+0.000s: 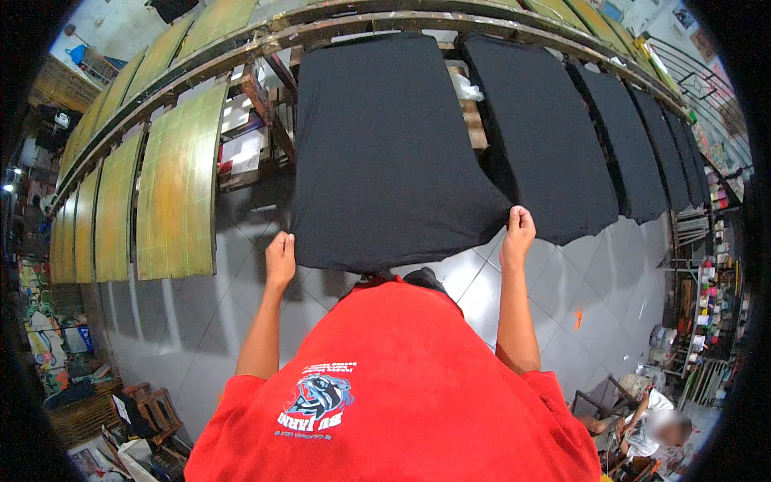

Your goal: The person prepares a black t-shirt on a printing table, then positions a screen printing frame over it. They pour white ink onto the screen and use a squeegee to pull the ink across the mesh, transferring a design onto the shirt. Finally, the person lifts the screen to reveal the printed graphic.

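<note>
A black cloth (385, 153) lies spread over a flat board on a long curved rack, its lower edge hanging toward me. My left hand (280, 259) grips the cloth's lower left corner. My right hand (518, 233) grips its lower right corner. Both arms reach forward from my red shirt at the bottom of the view. The cloth is stretched flat between the two hands.
Several more black cloths (546, 136) lie on boards to the right along the rack. Bare yellow-green boards (177, 193) stand to the left. Grey floor tiles (562, 297) show below. A seated person (642, 426) is at the lower right, and clutter (120, 418) at the lower left.
</note>
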The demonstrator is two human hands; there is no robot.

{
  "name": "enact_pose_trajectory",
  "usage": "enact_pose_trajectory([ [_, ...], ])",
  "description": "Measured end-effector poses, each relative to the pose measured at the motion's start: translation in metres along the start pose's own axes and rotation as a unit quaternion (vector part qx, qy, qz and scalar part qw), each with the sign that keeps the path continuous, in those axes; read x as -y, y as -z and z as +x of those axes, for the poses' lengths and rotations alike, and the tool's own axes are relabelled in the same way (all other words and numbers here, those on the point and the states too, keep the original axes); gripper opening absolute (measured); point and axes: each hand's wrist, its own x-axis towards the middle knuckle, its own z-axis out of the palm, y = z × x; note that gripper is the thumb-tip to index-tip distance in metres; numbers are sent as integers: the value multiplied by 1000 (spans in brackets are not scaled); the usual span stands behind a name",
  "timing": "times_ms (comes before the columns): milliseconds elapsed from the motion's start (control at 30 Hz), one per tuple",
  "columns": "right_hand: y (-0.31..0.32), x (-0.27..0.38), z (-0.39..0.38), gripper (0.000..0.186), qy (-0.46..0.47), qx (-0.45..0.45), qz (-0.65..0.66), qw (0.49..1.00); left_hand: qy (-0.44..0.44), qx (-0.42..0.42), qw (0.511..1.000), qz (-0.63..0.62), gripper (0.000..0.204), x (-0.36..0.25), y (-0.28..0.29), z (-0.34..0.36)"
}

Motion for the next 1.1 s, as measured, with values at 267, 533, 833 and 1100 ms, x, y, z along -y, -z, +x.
enact_pose_trajectory([
  [267,-30,28,22,13,10,149,-67,986,22,73,997,8,33,2,2,7],
  [533,-137,27,174,30,48,257,-227,938,169,126,969,-133,27,-6,9,142],
  [833,-351,-45,408,59,-263,281,-92,919,203,66,960,-182,43,-6,-56,457],
  [1100,-396,-41,420,27,175,190,-314,914,114,-85,989,44,30,-11,-112,533],
])
